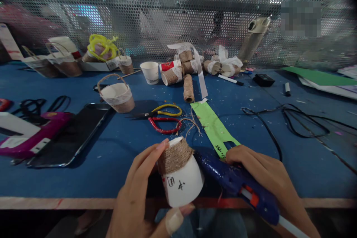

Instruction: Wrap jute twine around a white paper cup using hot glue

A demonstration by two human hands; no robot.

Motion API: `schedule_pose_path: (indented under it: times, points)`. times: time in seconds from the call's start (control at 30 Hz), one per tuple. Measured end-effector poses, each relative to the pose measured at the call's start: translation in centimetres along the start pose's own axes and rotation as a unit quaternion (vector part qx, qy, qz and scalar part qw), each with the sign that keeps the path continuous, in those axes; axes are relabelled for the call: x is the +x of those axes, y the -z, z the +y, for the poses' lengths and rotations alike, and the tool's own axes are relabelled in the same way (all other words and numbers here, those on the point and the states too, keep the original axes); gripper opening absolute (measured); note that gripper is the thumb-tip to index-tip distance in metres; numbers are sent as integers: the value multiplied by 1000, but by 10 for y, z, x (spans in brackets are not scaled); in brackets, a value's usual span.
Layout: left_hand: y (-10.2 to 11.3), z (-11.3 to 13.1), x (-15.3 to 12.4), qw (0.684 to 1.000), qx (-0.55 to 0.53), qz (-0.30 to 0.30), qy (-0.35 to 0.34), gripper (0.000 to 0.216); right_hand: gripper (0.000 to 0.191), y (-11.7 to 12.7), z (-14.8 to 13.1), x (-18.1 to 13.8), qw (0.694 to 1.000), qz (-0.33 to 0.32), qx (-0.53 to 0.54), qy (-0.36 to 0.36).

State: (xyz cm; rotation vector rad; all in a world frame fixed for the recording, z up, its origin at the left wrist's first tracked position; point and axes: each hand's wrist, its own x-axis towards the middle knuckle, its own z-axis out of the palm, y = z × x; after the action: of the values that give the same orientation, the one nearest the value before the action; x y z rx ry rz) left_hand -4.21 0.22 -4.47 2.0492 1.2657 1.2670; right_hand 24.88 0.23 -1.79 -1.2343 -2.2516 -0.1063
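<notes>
My left hand (139, 189) is wrapped round a white paper cup (184, 184) held upside down at the table's front edge. Brown twine (175, 156) is wound round the cup's narrow end, and a loose strand trails up from it. My right hand (267, 178) grips a blue glue gun (240, 186), its nozzle pointing at the twine band on the cup. A white glue stick pokes out of the gun's back.
On the blue table (111, 156) lie yellow- and red-handled scissors (164, 117), a green paper strip (213, 126), a twine spool (189, 88), a small twine basket (118, 96), a phone (75, 134), a pink glue gun (33, 137), black cables (290, 119) and several wrapped cups at the back.
</notes>
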Motion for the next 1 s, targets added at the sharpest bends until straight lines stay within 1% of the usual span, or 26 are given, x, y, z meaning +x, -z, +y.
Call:
schedule_pose_path:
  times: [0.13, 0.3, 0.37, 0.5, 0.7, 0.83, 0.93, 1.0]
  points:
    - [0, 1, 0, 1000, -10, -2, 15, 77, 11, 1, 1, -1, 1000, -2, 0, -7]
    - [1, -1, 0, 1000, 17, -5, -7, 79, 16, 0, 2, -1, 1000, -5, -8, 3]
    - [1, 0, 0, 1000, 4, -6, -6, 79, 18, -3, -1, -1, 1000, 0, -6, -1]
    - [-1, 3, 0, 999, -49, -3, 20, 79, 24, -7, -6, -2, 999, 29, -13, -41]
    - [-1, 4, -1, 999, -37, 2, 26, 80, 16, -2, 1, -2, 1000, -3, -16, -1]
    - [-1, 4, -1, 999, -36, 4, 34, 78, 17, 1, 1, 0, 1000, 4, -14, 3]
    - [-1, 3, -1, 1000, -8, 1, 18, 77, 17, 1, -2, 0, 1000, 12, -2, -10]
    - [0, 2, -1, 1000, -6, 0, 18, 76, 16, 1, -3, 1, 1000, 13, 3, -12]
